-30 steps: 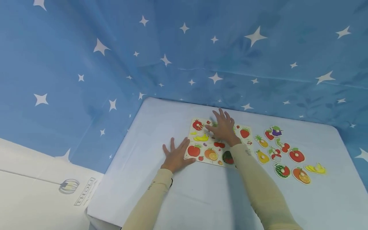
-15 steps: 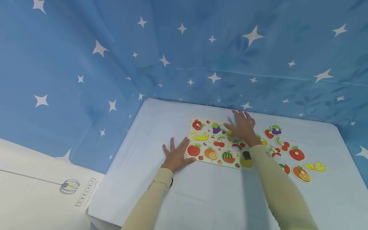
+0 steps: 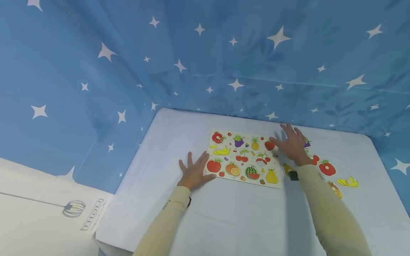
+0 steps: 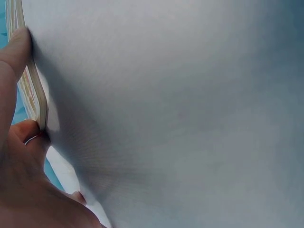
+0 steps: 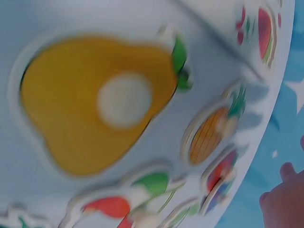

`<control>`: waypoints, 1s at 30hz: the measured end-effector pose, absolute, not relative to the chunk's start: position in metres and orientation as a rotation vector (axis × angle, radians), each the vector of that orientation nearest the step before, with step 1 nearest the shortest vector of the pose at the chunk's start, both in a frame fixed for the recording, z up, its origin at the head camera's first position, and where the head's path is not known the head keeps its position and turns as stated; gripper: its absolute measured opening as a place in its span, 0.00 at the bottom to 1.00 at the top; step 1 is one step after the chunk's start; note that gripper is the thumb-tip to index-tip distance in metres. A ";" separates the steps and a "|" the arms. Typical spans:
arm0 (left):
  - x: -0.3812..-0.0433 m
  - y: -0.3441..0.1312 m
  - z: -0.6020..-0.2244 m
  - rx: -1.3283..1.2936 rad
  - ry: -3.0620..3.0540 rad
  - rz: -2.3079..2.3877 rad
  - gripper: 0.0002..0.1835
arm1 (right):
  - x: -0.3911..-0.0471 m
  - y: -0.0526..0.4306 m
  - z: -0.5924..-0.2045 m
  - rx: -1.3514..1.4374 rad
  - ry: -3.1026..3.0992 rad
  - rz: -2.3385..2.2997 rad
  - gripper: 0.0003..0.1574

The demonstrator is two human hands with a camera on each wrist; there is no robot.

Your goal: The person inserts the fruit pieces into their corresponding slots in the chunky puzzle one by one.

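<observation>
A puzzle board [image 3: 278, 172] printed with fruit lies flat on the table. My left hand [image 3: 193, 174] rests at its left edge with fingers spread. In the left wrist view, fingertips of the left hand [image 4: 21, 156] touch the board's edge [image 4: 40, 99]. My right hand [image 3: 293, 146] hovers over the board's right edge, fingers spread and holding nothing, near the printed strawberry [image 3: 269, 145]. Under its wrist lies a pear piece [image 5: 85, 104] with a round white knob. Beyond the pear are a pineapple piece [image 5: 209, 135] and a cherry piece [image 5: 107, 205].
Loose fruit pieces lie right of the board: a red round fruit [image 3: 326, 168], bananas [image 3: 348, 182] and an orange [image 3: 336, 191]. The right forearm hides others. A blue star-patterned curtain [image 3: 205, 46] hangs behind the white table [image 3: 224, 220].
My right hand has moved right, from over the middle of the board to its right edge, uncovering the printed fruit. The left hand has stayed at the left edge.
</observation>
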State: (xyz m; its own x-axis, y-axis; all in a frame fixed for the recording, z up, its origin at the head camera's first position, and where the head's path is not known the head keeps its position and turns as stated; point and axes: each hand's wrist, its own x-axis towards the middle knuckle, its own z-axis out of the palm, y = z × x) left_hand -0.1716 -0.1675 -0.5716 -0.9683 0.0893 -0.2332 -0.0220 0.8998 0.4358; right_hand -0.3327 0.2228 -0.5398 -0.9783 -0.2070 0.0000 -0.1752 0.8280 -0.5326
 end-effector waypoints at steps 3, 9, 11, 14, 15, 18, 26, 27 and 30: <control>-0.172 -0.168 -0.572 0.046 2.819 0.661 0.53 | -0.331 0.235 -0.538 -0.270 2.946 -0.855 0.57; -0.172 -0.167 -0.572 0.044 2.821 0.670 0.52 | -0.327 0.256 -0.537 -0.155 2.953 -0.844 0.59; -0.172 -0.167 -0.571 0.050 2.821 0.677 0.52 | -0.326 0.263 -0.538 -0.126 2.959 -0.855 0.59; -0.171 -0.169 -0.572 0.049 2.819 0.675 0.52 | -0.325 0.271 -0.542 -0.089 2.966 -0.863 0.59; -0.170 -0.169 -0.572 0.043 2.817 0.669 0.53 | -0.325 0.273 -0.543 -0.081 2.966 -0.868 0.59; -0.170 -0.170 -0.574 0.033 2.814 0.660 0.53 | -0.324 0.282 -0.548 -0.057 2.962 -0.879 0.58; -0.169 -0.170 -0.578 0.042 2.831 0.680 0.53 | -0.323 0.299 -0.545 0.088 2.930 -0.883 0.58; -0.169 -0.170 -0.577 0.045 2.833 0.686 0.53 | -0.323 0.301 -0.544 0.120 2.925 -0.885 0.58; -0.171 -0.169 -0.577 0.063 2.842 0.693 0.53 | -0.322 0.307 -0.540 0.199 2.902 -0.887 0.58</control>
State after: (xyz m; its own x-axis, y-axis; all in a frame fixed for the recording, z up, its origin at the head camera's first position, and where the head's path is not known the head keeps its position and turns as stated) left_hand -0.1705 -0.1692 -0.5767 -0.9760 0.0917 -0.1977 -0.0096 0.8881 0.4596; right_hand -0.3216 0.3071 -0.5404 -0.9864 0.0957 -0.1334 0.1539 0.8217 -0.5488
